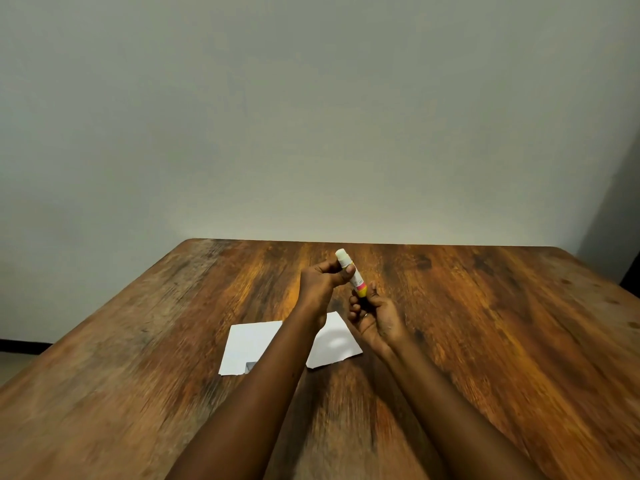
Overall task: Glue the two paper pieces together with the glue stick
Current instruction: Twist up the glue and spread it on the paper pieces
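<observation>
In the head view, a wooden table filled the lower half, its far edge running straight along a plain pale wall. The far left corner was rounded, and the left edge slanted down toward 8 o'clock. The far right corner sat at about 3 o'clock, beside a dark upright strip. Bare tabletop stretched wide at 9 o'clock and 3 o'clock of the hands, and more lay between the hands and the far edge.

The tabletop was brown with streaked grain, worn greyer toward the left. Two white paper pieces lay flat on it under the forearms. The left paper was roughly rectangular, with a small dark patch at its near edge. The right paper had an uneven near edge. The left forearm hid whether they touched.

The glue stick, a slim white cylinder with pink and yellow bands low on its body, was held in the air above the table, at 12 o'clock from the papers. Its long axis ran from 5 o'clock to 11 o'clock, with the rounded white end pointing to 11 o'clock, up and away from the person. The left hand pinched its upper part, thumb across the body. The right hand curled around its lower, banded end, palm turned upward.
</observation>
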### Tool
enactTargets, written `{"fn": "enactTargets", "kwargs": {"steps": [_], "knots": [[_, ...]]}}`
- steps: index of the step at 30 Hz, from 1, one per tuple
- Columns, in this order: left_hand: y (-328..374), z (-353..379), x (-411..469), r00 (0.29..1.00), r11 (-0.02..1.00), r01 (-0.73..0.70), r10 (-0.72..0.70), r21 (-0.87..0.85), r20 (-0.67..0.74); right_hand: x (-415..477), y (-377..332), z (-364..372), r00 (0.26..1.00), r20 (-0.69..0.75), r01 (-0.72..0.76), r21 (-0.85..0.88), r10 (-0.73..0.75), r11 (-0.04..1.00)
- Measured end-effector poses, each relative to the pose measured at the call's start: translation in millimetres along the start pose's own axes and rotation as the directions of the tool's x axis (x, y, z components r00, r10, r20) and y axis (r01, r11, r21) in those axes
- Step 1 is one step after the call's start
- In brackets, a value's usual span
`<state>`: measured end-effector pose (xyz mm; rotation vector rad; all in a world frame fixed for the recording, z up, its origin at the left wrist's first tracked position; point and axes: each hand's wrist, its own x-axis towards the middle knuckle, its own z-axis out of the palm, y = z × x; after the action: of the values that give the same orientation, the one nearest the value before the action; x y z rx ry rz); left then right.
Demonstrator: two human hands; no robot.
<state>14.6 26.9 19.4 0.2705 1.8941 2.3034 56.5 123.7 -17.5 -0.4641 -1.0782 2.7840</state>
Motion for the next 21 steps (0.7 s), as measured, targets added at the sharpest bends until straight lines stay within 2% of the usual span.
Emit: {"fn": "enactTargets", "kwargs": {"steps": [3,7,11,13,15,17,19,21], "knots": [[-0.7,-0.4,0.1,1.000,1.000,0.011,-0.011,-0.022,-0.003,-1.0,-1.8,0.8,0.999,0.029,-0.016,0.029,0.015,0.999],[-4.8,-4.4,1.3,0.998,0.997,0.063,-0.063,-0.045,0.003,-3.2,-6.6,7.6,0.996,0.084,-0.027,0.152,0.014,0.988],[-8.7,-17.9,3.6,0.964,0.971,0.202,-0.173,-0.131,0.201,6.9,-4.6,13.7,1.000,0.010,-0.018,0.127,0.017,0.992],[-9.6,-26.2,3.2,0.952,0.962,0.231,-0.193,-0.145,0.238,13.1,-4.0,14.8,0.999,-0.043,0.004,0.145,0.002,0.989],[-11.9,-41.3,2.6,0.971,0.981,0.192,-0.191,0.009,0.142,18.3,-2.5,13.7,0.995,-0.100,0.026,0.193,-0.007,0.981],[-21.8,-63.1,8.7,0.991,0.948,0.106,-0.126,0.300,0.050,22.7,1.6,11.1,0.992,-0.123,0.049,0.239,-0.020,0.970],[-35.5,-83.6,14.2,0.997,0.788,0.002,-0.049,0.615,0.060,29.4,8.3,8.2,0.991,-0.135,0.051,0.265,-0.015,0.963],[-48.8,-98.1,16.6,0.998,0.541,-0.026,-0.034,0.841,0.053,38.2,16.0,5.9,0.990,-0.139,0.033,0.258,0.004,0.966]]}}
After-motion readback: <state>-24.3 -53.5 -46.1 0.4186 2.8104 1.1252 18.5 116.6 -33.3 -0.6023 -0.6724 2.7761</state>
